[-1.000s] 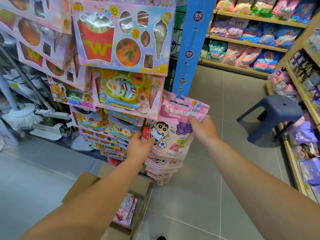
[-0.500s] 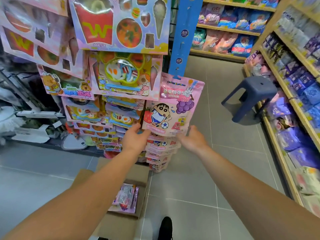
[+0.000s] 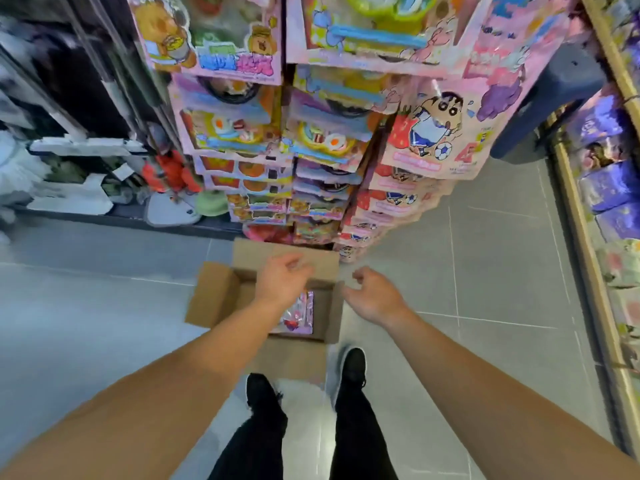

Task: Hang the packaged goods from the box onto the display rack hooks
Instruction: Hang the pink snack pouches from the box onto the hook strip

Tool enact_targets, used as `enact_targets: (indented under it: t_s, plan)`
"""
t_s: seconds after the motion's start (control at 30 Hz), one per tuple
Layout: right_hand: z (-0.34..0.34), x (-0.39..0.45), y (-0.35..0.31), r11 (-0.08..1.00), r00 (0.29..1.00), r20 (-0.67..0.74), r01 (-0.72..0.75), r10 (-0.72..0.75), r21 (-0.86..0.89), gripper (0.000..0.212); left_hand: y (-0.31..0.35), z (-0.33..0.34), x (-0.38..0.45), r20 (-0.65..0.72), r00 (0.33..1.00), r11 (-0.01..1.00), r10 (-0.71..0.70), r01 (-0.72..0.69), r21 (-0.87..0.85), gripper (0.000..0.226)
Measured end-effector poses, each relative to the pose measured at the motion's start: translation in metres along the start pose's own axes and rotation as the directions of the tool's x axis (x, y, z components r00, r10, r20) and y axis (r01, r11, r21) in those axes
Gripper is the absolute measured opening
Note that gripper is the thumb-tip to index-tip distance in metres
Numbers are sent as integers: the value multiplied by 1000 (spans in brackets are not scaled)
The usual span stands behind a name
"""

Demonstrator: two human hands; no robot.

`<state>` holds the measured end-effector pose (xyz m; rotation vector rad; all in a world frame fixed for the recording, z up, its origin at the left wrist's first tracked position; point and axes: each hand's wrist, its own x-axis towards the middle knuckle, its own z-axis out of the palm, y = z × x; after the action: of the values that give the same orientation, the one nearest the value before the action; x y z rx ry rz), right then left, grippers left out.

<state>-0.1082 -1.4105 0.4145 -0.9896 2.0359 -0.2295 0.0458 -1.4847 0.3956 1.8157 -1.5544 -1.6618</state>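
Cardboard box [image 3: 221, 292] holds a pink snack pouch [image 3: 300, 315]. Above box: left hand [image 3: 282, 280] and right hand [image 3: 372, 296], grips loose, empty.

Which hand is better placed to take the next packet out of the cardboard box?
Probably the left hand: it hangs open directly over the cardboard box and its pink packet. The right hand is open beside the box.

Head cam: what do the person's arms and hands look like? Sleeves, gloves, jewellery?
Both forearms are bare up to the frame edge, no sleeve in view. The left hand and right hand are bare: no gloves, and no watch, ring or wristband shows, though the picture is slightly blurred. Lower down, dark trousers and black shoes are worn.
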Motion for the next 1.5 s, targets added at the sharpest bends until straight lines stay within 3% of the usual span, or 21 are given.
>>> enact_targets:
  t_s: [0.07, 0.2, 0.3, 0.43, 0.6, 0.7, 0.83, 0.9, 1.0, 1.1, 1.23, 1.33, 1.43, 1.5]
  plan:
    - [34, 13, 3, 999, 998, 63, -30, 32, -24, 37, -32, -10, 6, -5, 997, 997, -71, 71, 16, 51]
    - [94, 54, 0, 996, 979, 199, -23, 40, -83, 23, -88, -27, 27, 12, 987, 985, -162, 161, 62, 24]
    - [134, 92, 5, 988, 961, 271, -9, 51, -153, 37, -139, -30, 53, 10, 973, 967, -229, 227, 112, 41]
    - [189, 146, 32, 986, 951, 300, -18, 69, -168, 29, -203, -23, 96, -21, 954, 947, -300, 300, 111, 39]
    - [264, 209, 86, 984, 929, 341, -103, 147, -144, 41, -279, 2, 160, -32, 939, 934, -342, 344, 93, 29]
    - [313, 252, 126, 979, 914, 358, -153, 191, -131, 55, -331, 21, 207, -57, 919, 917, -391, 394, 67, 46]
    - [375, 314, 176, 966, 908, 332, -231, 256, -111, 36, -396, 49, 274, -95, 900, 898, -426, 433, 80, 39]
    - [404, 342, 199, 963, 913, 307, -253, 269, -91, 44, -421, 62, 305, -99, 896, 893, -432, 441, 95, 25]
    - [442, 383, 228, 942, 916, 225, -336, 332, -24, 53, -457, 79, 346, -133, 885, 884, -446, 459, 90, 46]
    - [467, 415, 244, 915, 914, 133, -396, 384, 80, 54, -487, 88, 379, -121, 867, 870, -483, 491, 43, 52]
    - [487, 439, 251, 870, 898, 152, -438, 413, 226, 56, -510, 98, 402, -28, 839, 839, -543, 541, -59, 30]
    - [489, 441, 254, 898, 912, 141, -405, 384, 175, 64, -513, 102, 402, -20, 819, 808, -573, 561, -179, 6]
    - [481, 431, 253, 944, 932, 197, -323, 304, 73, 86, -502, 101, 389, 22, 799, 758, -601, 579, -300, 12]
    - [470, 415, 247, 972, 940, 253, -207, 229, -111, 112, -486, 98, 376, 70, 793, 718, -605, 582, -381, 16]
